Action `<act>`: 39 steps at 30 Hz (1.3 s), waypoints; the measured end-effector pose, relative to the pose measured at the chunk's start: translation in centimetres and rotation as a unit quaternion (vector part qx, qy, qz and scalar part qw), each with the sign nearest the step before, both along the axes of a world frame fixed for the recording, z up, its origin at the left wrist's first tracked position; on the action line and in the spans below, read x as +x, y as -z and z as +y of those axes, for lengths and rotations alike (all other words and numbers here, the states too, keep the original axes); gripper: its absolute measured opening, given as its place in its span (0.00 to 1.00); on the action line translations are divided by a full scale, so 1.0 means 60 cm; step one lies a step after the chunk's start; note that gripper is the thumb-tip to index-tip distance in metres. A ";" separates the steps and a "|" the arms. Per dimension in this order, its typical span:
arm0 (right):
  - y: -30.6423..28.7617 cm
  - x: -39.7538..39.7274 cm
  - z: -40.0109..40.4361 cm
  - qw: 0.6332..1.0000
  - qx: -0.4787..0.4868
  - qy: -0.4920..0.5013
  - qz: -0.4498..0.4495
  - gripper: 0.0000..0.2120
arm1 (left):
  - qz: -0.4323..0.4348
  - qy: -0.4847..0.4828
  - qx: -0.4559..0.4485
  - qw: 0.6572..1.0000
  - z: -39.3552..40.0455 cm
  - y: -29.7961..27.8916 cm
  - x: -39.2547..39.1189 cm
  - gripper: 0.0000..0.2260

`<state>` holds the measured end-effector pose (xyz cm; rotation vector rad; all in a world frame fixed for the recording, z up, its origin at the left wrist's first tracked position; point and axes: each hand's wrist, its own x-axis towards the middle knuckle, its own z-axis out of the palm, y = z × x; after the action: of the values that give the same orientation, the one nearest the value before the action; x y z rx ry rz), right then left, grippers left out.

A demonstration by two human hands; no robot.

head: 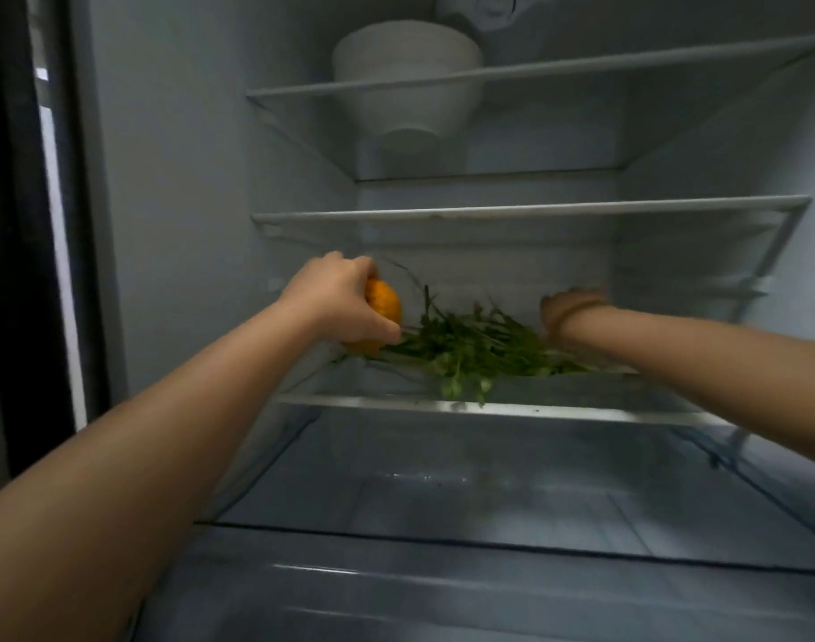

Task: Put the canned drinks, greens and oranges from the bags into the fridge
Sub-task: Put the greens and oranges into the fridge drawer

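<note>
I am looking into the open fridge. My left hand point(338, 301) grips an orange point(383, 308) just above the left end of the lowest glass shelf point(512, 406). A bunch of leafy greens point(475, 347) lies across that shelf, its stems toward the right and a few leaves hanging over the front edge. My right hand point(570, 312) reaches in at the right end of the greens; it is blurred and seen from behind, so its fingers do not show. No canned drinks or bags are in view.
A white bowl point(408, 81) stands on the top shelf point(535, 69). The middle shelf point(526, 210) is bare. Below the greens' shelf sits a clear crisper drawer point(442, 493). The fridge's left wall point(188, 224) and a dark door frame point(21, 271) bound the left side.
</note>
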<state>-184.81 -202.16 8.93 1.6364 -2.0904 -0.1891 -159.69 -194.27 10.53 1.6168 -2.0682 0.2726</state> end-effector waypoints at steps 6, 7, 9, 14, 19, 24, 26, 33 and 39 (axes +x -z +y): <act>-0.003 0.024 0.053 0.994 0.081 -0.043 0.062 0.16 | -0.097 -0.008 0.069 0.993 -0.018 0.025 -0.006 0.25; -0.007 0.030 0.065 0.994 0.077 -0.048 0.060 0.15 | -0.116 -0.003 0.094 0.989 -0.017 0.026 -0.009 0.26; -0.009 0.048 0.084 0.992 0.060 -0.075 0.079 0.14 | -0.156 0.015 0.138 0.978 -0.014 0.026 -0.014 0.27; -0.011 0.114 0.138 0.970 0.104 -0.218 0.018 0.22 | -0.298 0.112 0.244 0.916 -0.018 0.051 -0.034 0.28; 0.030 0.152 0.180 0.930 -0.015 -0.361 0.063 0.15 | -0.383 0.117 0.295 0.867 -0.034 0.102 -0.036 0.27; 0.067 0.138 0.176 0.941 0.019 -0.321 0.103 0.16 | -0.450 0.087 0.326 0.827 -0.082 0.165 -0.004 0.29; 0.071 0.139 0.174 0.931 0.038 -0.358 0.065 0.15 | -0.468 0.074 0.320 0.820 -0.109 0.184 0.011 0.29; 0.086 0.149 0.168 0.898 0.079 -0.426 0.070 0.09 | -0.502 0.066 0.298 0.809 -0.131 0.226 0.016 0.30; 0.059 0.139 0.163 0.901 0.075 -0.404 0.137 0.13 | -0.480 0.059 0.298 0.823 -0.098 0.161 0.003 0.32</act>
<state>-176.46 -192.38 5.39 2.2667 -1.0836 -0.2786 -159.49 -200.15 0.84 1.9000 -3.2698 0.5091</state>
